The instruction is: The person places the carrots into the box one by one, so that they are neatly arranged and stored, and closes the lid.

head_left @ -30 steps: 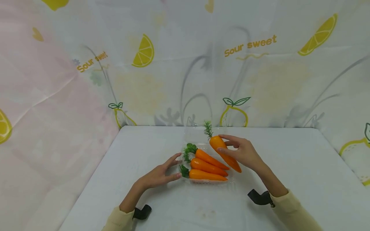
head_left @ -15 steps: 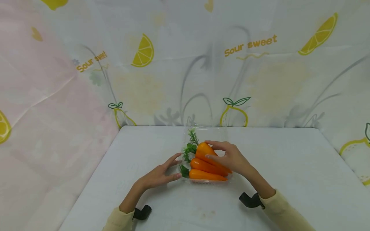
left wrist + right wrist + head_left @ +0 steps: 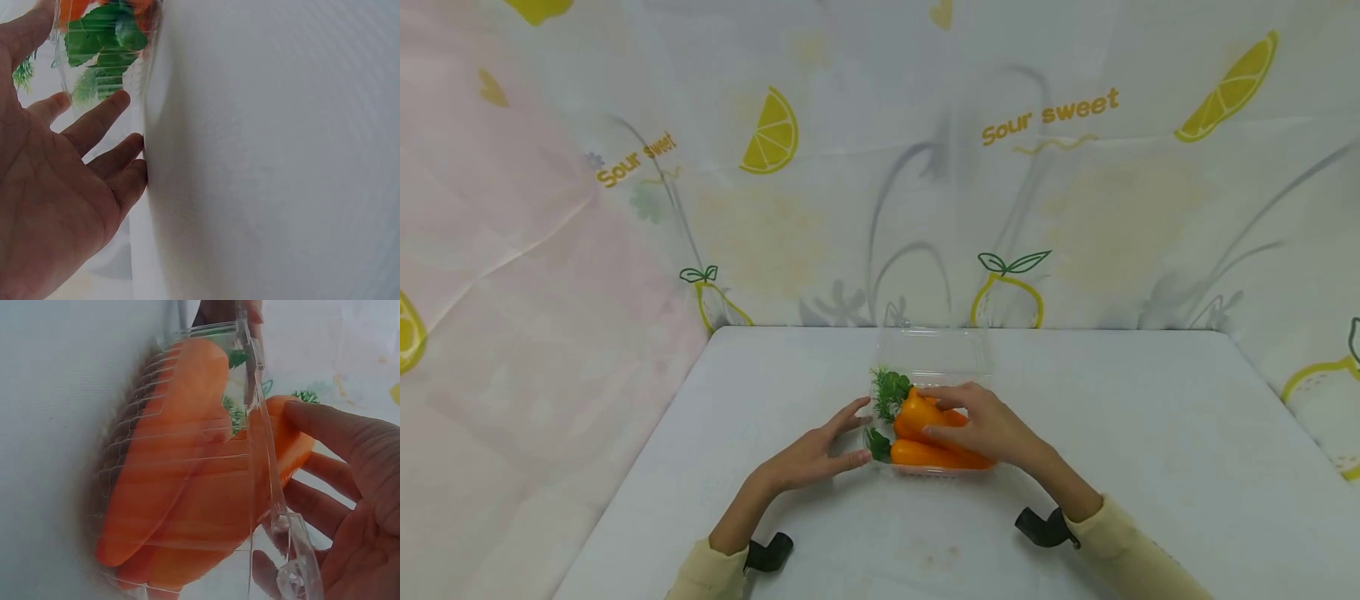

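My right hand (image 3: 988, 423) pinches an orange toy carrot (image 3: 916, 412) between thumb and fingers, low over the other carrots in a clear plastic box (image 3: 936, 472). In the right wrist view the thumb presses the held carrot (image 3: 294, 440) near its thick end, above the box rim. Beneath it, another carrot (image 3: 913, 453) lies along the box's near side; the rest are partly hidden by the right hand. Green leafy tops (image 3: 891, 390) bunch at the left end. My left hand (image 3: 812, 455) has its fingers spread, fingertips right at the box's left wall (image 3: 103, 37).
The box's clear lid (image 3: 934, 348) stands open behind it, toward the back of the white table (image 3: 1120, 400). A patterned cloth (image 3: 850, 225) with lemon prints hangs behind the table. Black wrist mounts (image 3: 1045, 528) stick out from both sleeves.
My right hand has moved left and down with the carrot, from above the box's right side to low over the other carrots. The left hand has stayed in place.
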Tool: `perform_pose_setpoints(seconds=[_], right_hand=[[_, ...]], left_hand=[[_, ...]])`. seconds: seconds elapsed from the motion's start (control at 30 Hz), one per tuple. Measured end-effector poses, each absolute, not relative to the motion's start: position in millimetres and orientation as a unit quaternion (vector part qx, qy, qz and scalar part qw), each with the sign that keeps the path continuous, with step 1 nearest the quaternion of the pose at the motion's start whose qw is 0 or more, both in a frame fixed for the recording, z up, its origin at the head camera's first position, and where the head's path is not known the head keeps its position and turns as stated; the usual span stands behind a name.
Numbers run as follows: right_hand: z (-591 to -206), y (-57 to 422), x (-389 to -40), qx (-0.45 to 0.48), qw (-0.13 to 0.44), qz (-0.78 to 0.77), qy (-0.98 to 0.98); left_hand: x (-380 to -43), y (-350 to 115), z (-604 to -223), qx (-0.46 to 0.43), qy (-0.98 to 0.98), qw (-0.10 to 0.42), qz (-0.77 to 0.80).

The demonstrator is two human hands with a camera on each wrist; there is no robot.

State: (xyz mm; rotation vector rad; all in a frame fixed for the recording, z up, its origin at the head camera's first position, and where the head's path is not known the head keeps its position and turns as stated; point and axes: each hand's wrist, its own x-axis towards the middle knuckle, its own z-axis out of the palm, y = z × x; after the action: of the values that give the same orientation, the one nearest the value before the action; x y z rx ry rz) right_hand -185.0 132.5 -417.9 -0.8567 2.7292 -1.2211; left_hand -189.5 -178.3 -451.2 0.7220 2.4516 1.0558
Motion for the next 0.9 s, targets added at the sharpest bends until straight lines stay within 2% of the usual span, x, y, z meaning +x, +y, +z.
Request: perform_pose_setpoints(seconds=[0.37,0.57,0.9], right_hand=[[-421,129,-183,-0.288,0.046,-0.368,0.883],[-421,126,-182,-0.293,0.045,-0.343,0.891],[-416,121,-175,-0.246,0.032,-0.304,0.92]], left_hand=[[-189,-179,-452,0.252,0.873,0.186,0.373],[-187,-178,-453,0.246,0.878,0.182,0.368],[-187,-177,-451,0.245,0.878,0.183,0.369]])
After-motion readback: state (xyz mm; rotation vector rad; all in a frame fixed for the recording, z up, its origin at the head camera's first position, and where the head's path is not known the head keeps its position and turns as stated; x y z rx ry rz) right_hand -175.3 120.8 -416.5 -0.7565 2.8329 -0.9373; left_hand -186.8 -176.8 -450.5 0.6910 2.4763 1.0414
